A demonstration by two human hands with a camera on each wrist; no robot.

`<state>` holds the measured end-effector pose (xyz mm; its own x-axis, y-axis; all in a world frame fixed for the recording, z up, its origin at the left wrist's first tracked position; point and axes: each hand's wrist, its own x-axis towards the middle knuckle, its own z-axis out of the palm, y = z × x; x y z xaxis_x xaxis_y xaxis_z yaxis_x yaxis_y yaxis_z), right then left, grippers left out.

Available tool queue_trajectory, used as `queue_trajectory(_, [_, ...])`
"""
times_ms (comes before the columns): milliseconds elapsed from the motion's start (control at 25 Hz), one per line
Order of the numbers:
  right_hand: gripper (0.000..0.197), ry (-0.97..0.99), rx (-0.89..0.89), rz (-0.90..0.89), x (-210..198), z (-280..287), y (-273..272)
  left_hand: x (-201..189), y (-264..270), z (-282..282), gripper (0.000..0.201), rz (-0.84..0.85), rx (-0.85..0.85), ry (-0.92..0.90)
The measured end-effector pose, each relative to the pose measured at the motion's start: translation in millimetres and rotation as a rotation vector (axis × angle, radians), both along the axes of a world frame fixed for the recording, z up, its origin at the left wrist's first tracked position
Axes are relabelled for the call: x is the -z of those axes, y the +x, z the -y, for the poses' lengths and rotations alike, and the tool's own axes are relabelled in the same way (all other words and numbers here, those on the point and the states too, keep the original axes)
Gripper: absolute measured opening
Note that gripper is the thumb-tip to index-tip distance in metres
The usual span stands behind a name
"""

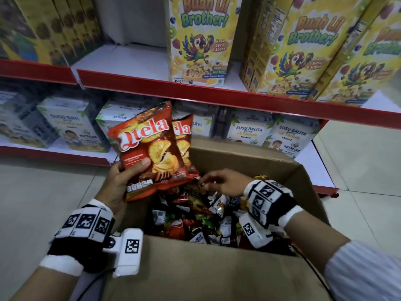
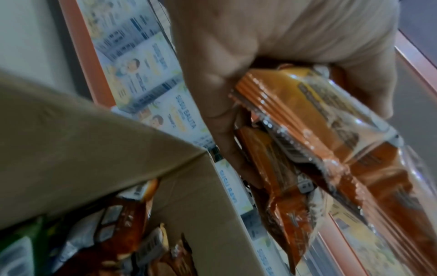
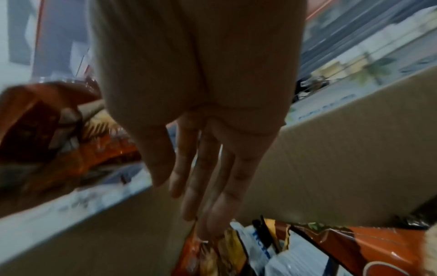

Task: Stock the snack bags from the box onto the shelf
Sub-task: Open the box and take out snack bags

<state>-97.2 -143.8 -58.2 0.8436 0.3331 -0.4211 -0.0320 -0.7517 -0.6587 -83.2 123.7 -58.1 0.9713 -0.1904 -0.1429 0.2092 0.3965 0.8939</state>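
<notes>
My left hand [image 1: 128, 172] grips two red Qtela snack bags [image 1: 149, 146] upright above the left rim of the cardboard box [image 1: 217, 268], thumb across the front bag. The left wrist view shows the fingers curled round the bags' [image 2: 307, 130] lower ends. My right hand [image 1: 217, 181] reaches into the box with straight fingers [image 3: 212, 186], fingertips touching a red-orange bag [image 3: 205, 257] on top of the pile of mixed snack bags [image 1: 206, 218]. It holds nothing that I can see.
The red-edged upper shelf [image 1: 195, 92] has a bare white stretch [image 1: 121, 59] left of yellow cereal boxes [image 1: 199, 40]. White milk-powder boxes [image 1: 71, 124] fill the lower shelf behind the bags. Tiled floor [image 1: 358, 170] lies right of the box.
</notes>
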Motion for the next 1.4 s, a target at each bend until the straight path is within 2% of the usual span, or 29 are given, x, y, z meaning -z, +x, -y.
queue_trajectory(80, [0.028, -0.157, -0.185, -0.037, 14.7, -21.0, 9.3, 3.4, 0.4, -21.1, 0.038, -0.012, -0.050, 0.050])
queue_trajectory(200, [0.035, -0.259, -0.343, -0.060, 40.2, -52.0, 19.6, 8.3, 0.0, -41.4, 0.047, -0.020, -0.061, 0.090])
queue_trajectory(360, [0.064, -0.359, -0.461, -0.207, 76.9, -80.5, 20.4, 10.0, -1.0, -48.3, 0.078, 0.000, -0.086, 0.119])
queue_trajectory(440, [0.065, -0.369, -0.514, -0.244, 93.7, -85.3, 14.3, 10.8, -0.2, -50.5, 0.079, -0.005, -0.095, 0.124])
queue_trajectory(600, [0.056, -0.326, -0.489, -0.104, 104.1, -82.2, 5.6, 13.2, 2.3, -51.3, 0.083, -0.029, -0.092, 0.143])
queue_trajectory(680, [0.047, -0.290, -0.416, -0.043, 93.3, -73.2, 9.5, 12.5, 4.5, -48.9, 0.088, -0.040, -0.089, 0.153])
queue_trajectory(760, [0.043, -0.172, -0.246, -0.011, 70.1, -56.3, 15.9, 11.1, 6.7, -44.9, 0.092, -0.033, -0.094, 0.159])
queue_trajectory(840, [0.038, 0.030, -0.014, -0.022, 41.3, -32.3, 19.5, 9.6, 10.1, -40.1, 0.089, -0.010, -0.127, 0.145])
queue_trajectory(960, [0.019, 0.397, 0.370, 0.005, -2.3, 4.1, 10.1, 5.0, 17.9, -30.4, 0.071, -0.012, -0.205, 0.064])
queue_trajectory(1040, [0.022, 0.500, 0.597, 0.082, -22.8, 25.0, 3.3, -1.4, 21.2, -19.1, 0.067, 0.008, -0.218, 0.044])
queue_trajectory(1120, [0.031, 0.643, 0.800, 0.066, -41.7, 40.3, -3.9, -9.7, 21.7, -2.2, 0.063, 0.038, -0.194, 0.051])
queue_trajectory(1200, [0.034, 0.831, 0.823, 0.047, -57.2, 46.2, -11.2, -14.6, 20.9, 15.5, 0.059, 0.058, -0.177, 0.094])
queue_trajectory(1280, [0.042, 0.887, 0.764, 0.093, -70.6, 45.8, -20.5, -18.1, 19.0, 32.8, 0.057, 0.078, -0.146, 0.194])
queue_trajectory(1360, [0.048, 0.869, 0.733, 0.230, -76.6, 44.5, -26.2, -20.7, 16.0, 45.5, 0.059, 0.078, -0.086, 0.260])
queue_trajectory(1400, [0.043, 0.840, 0.704, 0.358, -77.8, 44.1, -27.4, -22.3, 14.0, 51.1, 0.059, 0.065, -0.046, 0.270])
